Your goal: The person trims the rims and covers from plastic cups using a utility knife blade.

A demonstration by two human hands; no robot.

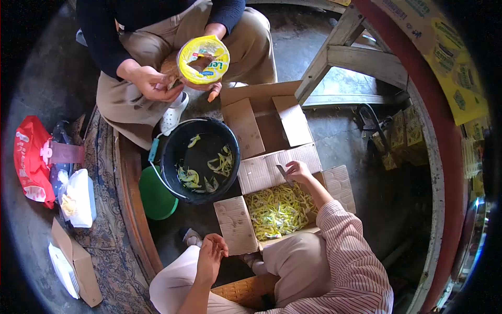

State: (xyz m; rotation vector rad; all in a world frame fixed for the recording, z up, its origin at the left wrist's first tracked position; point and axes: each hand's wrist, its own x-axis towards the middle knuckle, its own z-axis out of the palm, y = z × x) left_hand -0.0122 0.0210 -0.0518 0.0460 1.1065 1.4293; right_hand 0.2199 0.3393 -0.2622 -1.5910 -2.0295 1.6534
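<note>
My right hand (298, 171) grips a small blade (284, 172) above the flap of a cardboard box (234, 225). Thin yellow strips (278, 210) fill that box, right below this hand. My left hand (212, 254) is raised over my left knee, its fingers loosely bent and apart, with nothing seen in it. Between me and a co-worker stands a black bucket (236, 152) with a few yellow-green strips inside. Behind the filled box, a second cardboard box (240, 123) lies open.
Across from me a seated co-worker (151, 83) holds a yellow round-rimmed plastic piece (204, 59). A green basin (157, 193) is beside the bucket. A red bag (32, 157) and a white container (78, 199) lie left. A wooden frame (366, 63) stands right.
</note>
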